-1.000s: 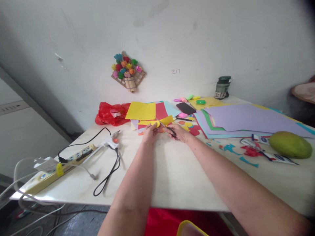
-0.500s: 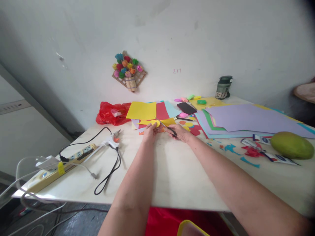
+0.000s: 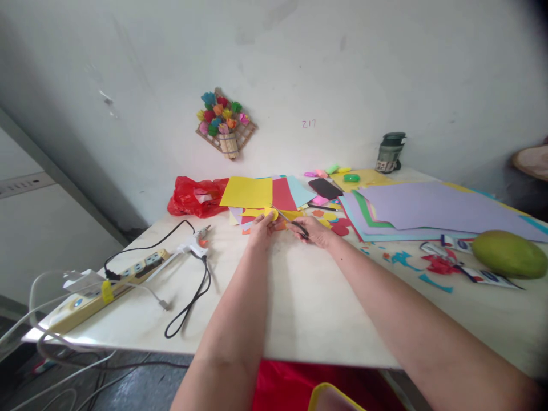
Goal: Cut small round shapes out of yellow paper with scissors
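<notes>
Left hand: the left hand [image 3: 262, 227] has a small rounded yellow piece [image 3: 270, 213] pinched between thumb and fingers, low over the middle of the table [image 3: 308, 308].
Right hand: fingers of the right hand [image 3: 315, 230] are curled round the black handles of the scissors [image 3: 296, 224], blades aimed away and leftward, right by that yellow piece. Can't really tell if they're biting into it.
Paper pile: a yellow sheet [image 3: 247, 192] next to a red sheet [image 3: 283, 194], both just past the hands. Bigger purple sheet [image 3: 432, 206] tops the stack off to the right.
Left side: red plastic bag [image 3: 188, 197] at the back, white glue gun [image 3: 196, 246] nearer, then a power strip [image 3: 107, 294] with cables everywhere.
Right side: blue scraps [image 3: 435, 283], plus a chunky green fruit [image 3: 509, 254] beside some tubes.
Wall: paper-flower decoration [image 3: 222, 123], pretty colorful.
</notes>
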### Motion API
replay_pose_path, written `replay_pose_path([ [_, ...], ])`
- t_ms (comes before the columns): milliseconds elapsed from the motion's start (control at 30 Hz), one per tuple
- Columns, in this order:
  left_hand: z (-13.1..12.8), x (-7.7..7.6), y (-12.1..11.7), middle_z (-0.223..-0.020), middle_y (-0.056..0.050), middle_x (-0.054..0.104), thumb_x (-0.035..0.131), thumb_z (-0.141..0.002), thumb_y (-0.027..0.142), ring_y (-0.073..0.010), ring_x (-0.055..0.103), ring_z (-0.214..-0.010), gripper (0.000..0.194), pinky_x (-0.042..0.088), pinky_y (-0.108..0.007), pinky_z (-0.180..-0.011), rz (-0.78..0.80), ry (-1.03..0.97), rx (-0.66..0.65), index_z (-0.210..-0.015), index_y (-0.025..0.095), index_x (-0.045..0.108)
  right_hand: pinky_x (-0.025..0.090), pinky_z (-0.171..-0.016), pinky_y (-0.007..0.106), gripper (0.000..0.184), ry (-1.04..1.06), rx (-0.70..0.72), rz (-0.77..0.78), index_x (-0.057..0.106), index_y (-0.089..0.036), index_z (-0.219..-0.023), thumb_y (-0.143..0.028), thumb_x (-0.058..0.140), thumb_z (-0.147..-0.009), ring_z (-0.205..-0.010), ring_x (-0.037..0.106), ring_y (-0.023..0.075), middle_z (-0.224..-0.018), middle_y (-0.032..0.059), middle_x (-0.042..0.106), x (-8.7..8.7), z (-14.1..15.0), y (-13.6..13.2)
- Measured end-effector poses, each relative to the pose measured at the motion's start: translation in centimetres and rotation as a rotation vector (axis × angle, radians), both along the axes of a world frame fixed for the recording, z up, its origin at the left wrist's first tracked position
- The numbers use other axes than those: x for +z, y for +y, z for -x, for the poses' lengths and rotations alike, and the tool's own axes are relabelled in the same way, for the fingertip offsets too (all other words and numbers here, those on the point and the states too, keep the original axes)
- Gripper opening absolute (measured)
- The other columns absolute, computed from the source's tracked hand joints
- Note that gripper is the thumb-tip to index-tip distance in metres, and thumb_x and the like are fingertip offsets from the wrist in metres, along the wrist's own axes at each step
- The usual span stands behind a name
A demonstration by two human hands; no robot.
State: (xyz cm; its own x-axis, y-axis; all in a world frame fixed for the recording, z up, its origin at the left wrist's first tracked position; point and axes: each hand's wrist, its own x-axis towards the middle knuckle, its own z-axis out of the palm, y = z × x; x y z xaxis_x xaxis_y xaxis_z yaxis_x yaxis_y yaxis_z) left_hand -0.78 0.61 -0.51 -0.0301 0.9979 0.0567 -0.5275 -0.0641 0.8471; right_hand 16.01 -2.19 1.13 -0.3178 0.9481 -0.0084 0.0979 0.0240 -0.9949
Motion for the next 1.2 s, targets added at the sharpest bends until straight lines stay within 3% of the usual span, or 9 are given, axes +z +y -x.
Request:
replay_pose_path([
  [367,0.2,-0.2,0.3,-0.078,-0.004,0.072,0.082,-0.067,0.021,-0.0168,0.071,-0.075,0.020,0.057,-0.029,-0.079,-0.005,-0.046,0.027,-0.078,0.015,0.066,0.027,-0.034,0.018,0.042,0.025,0.038,-0.033,0.053,-0.017,-0.065,-0.051,0.078,-0.062,-0.036,0.037,0.0047,-0.045,-0.0065,0.048,-0.7,0.2,0.5],
  [600,0.2,-0.1,0.2,-0.076,-0.003,0.071,0.083,-0.066,0.022,-0.0175,0.072,-0.077,0.022,0.056,-0.033,-0.086,0.007,-0.043,0.011,-0.078,0.016,0.066,0.023,-0.032,0.017,0.041,0.005,0.032,0.004,0.052,-0.018,-0.068,-0.051,0.077,-0.063,-0.036,0.038,0.0048,-0.047,-0.0065,0.050,-0.2,0.1,0.1],
  [900,0.1,-0.3,0.2,-0.076,-0.004,0.073,0.084,-0.064,0.020,-0.0164,0.072,-0.074,0.022,0.057,-0.025,-0.073,-0.033,-0.048,-0.049,-0.074,0.014,0.066,0.020,-0.031,0.019,0.042,0.018,0.027,-0.004,0.052,-0.018,-0.066,-0.051,0.077,-0.065,-0.035,0.040,0.0055,-0.046,-0.0053,0.050,0.3,0.2,-0.3],
  [1200,0.1,-0.3,0.2,-0.077,-0.005,0.074,0.085,-0.063,0.022,-0.0187,0.073,-0.079,0.023,0.057,-0.027,-0.075,-0.032,-0.035,-0.056,-0.074,0.015,0.066,0.020,-0.031,0.019,0.041,0.039,0.023,-0.016,0.052,-0.018,-0.068,-0.050,0.078,-0.065,-0.034,0.039,0.0054,-0.046,-0.0058,0.051,0.5,0.2,-0.4],
])
